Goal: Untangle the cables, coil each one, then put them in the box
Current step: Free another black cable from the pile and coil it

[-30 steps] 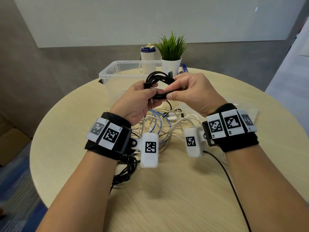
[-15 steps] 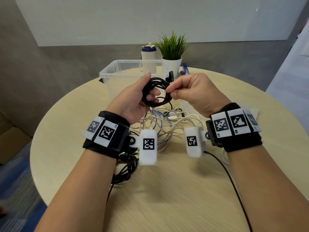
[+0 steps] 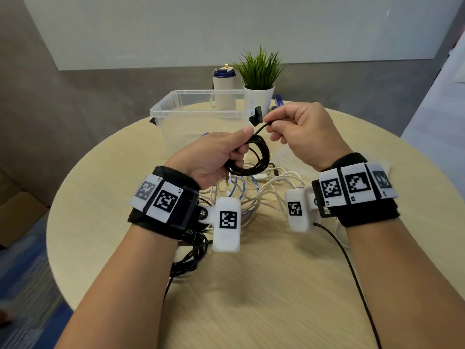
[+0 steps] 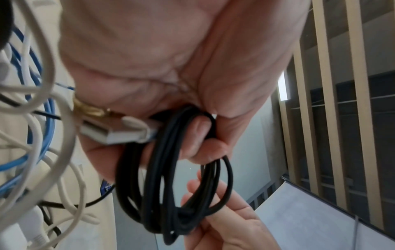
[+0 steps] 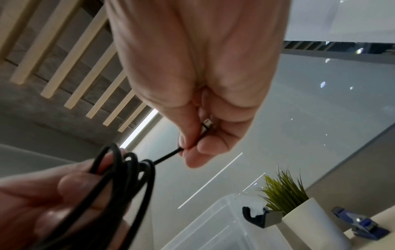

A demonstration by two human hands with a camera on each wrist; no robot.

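The black cable (image 3: 254, 157) I hold looks matt and rubbery, its plug tip (image 5: 207, 126) shiny metal. My box (image 3: 201, 114) is clear, glossy plastic. The counter (image 3: 251, 298) shows pale wood grain, smooth and matt.

An office meeting corner: round wooden table (image 3: 251, 285), potted plant (image 3: 259, 79) at twelve o'clock, whiteboard wall (image 3: 226, 28) behind.

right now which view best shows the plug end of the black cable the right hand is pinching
The right wrist view: the metal plug shows between thumb and fingers of the right hand, the black cable leaving toward the coil. The head view shows only the strand; the fingers hide the plug. The left wrist view shows only the coil in the left hand.
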